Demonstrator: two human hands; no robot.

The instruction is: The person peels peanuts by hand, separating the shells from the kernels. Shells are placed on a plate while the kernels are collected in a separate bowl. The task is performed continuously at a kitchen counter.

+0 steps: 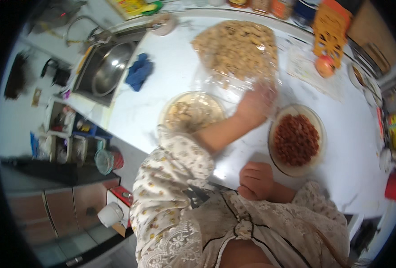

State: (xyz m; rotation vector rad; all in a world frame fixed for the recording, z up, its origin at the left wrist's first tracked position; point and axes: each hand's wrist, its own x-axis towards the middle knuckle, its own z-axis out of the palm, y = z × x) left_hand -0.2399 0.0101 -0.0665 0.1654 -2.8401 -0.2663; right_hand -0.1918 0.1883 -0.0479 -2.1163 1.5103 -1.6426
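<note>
My left hand [256,102] reaches across the counter and grips the loose end of a clear plastic bag [236,50]. The bag lies flat and bulges with pale tan, nut-like pieces, perhaps peanuts in the shell. Motion blur hides the exact finger grip. Under my left forearm sits a pale bowl [166,112] with light, broken pieces [181,114] in it, partly covered by my sleeve. By the counter's front edge my right hand [256,181] is curled into a fist and holds nothing visible. Just right of it stands a glass bowl [322,147] with reddish-brown nuts [297,140], apparently shelled peanuts.
A blue cloth [139,72] lies beside the sink [84,85], which has a metal basin [112,70] in it. A small container [161,25] stands at the back left. A red round fruit [325,65] rests near a pale sheet [310,72]. Jars [281,8] line the back ledge.
</note>
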